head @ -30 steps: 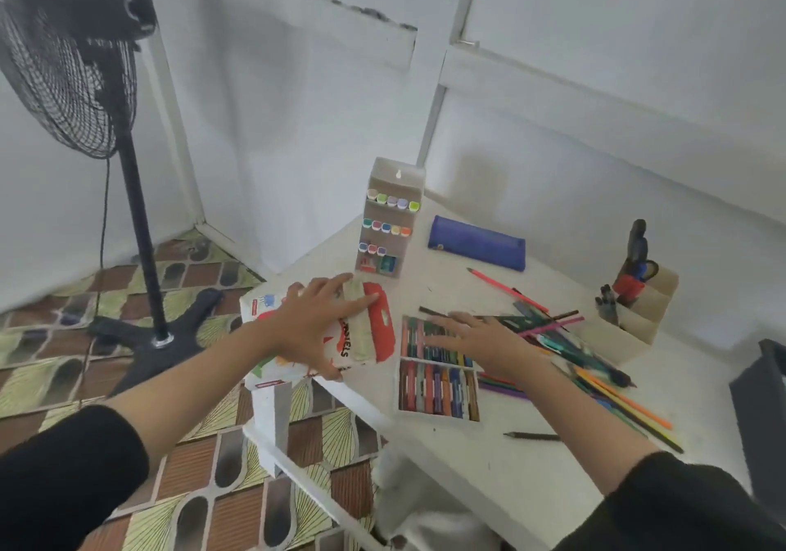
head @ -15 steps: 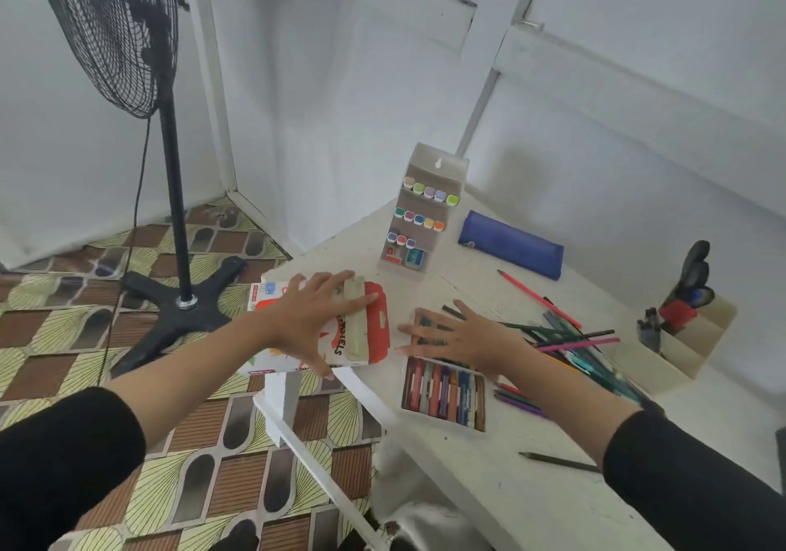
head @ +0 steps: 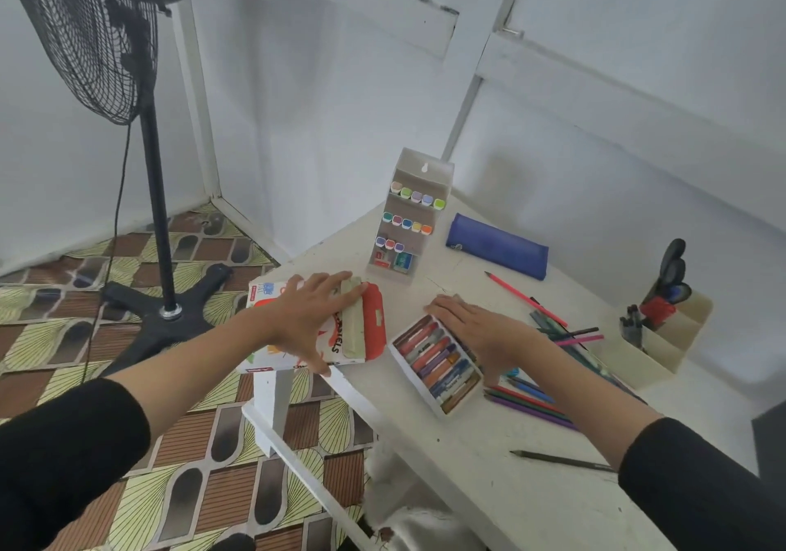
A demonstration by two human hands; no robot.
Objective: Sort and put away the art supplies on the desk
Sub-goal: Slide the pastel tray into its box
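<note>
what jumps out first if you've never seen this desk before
Two flat hands at the left corner of the desk: the left hand on a red-and-white pastel box, the right hand on an open tray of pastels beside it. Behind them stands a tiered marker stand, a blue pencil case to its right, loose pencils by the right wrist. A black fan stands on the floor at left.

White walls are meeting in a corner, soft even light falling on them. Black pedestal fan is standing at left on the brown-and-green patterned floor, its cord hanging down beside the pole. White painted surface is sitting against the right wall.
</note>
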